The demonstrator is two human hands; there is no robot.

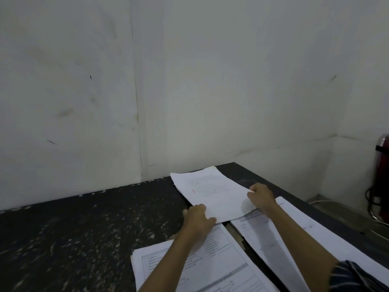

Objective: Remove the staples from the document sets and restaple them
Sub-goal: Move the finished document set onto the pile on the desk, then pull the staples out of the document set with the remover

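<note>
Left grip (199, 216) pinches the near corner of the document set (210, 192), thumb on top. Right grip (262, 197) curls round its right edge, which is slightly lifted. The set sits centre-right of frame, far end flat on the counter (84, 228), near the back edge by the wall (189, 81). Its near edge overlaps the right stack (284, 239). The lower-centre stack (210, 262) lies under the left forearm, a narrow gap between the two stacks. Paper piles: three. The counter's left half is open, scuffed. One red canister (382, 175) at the right frame edge, off the counter.
</note>
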